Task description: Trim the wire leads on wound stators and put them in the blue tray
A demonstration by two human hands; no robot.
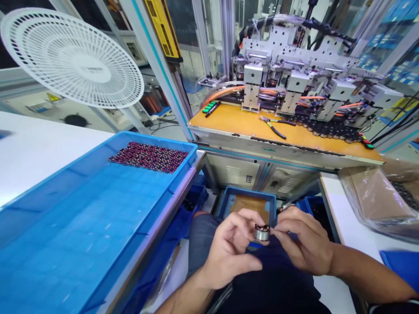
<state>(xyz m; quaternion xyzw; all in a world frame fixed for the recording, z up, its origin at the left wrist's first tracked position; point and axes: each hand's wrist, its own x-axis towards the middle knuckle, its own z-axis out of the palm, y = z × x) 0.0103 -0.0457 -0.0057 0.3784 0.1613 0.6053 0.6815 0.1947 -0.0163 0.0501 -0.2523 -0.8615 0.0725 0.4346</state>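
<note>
In front of my lap, my left hand [231,250] holds a small motor stator [262,236], a silvery metal ring with dark and copper-coloured parts on top. It sits between the fingertips, while the thumb is stretched out below it. My right hand [306,240] is at the stator's right side, with thumb and forefinger pinched together close to its top edge. What lies in that pinch is too small to make out. A small dark piece [280,210] shows by the raised fingers of the right hand; whether they hold it is unclear.
At left, a large blue tray [75,231] has many small red-and-dark parts [150,157] at its far end. Pliers [273,126] and a row of dark parts [327,127] lie on the orange machine bench [225,117]. A plastic-wrapped carton [376,192] stands right. A fan [75,61] is upper left.
</note>
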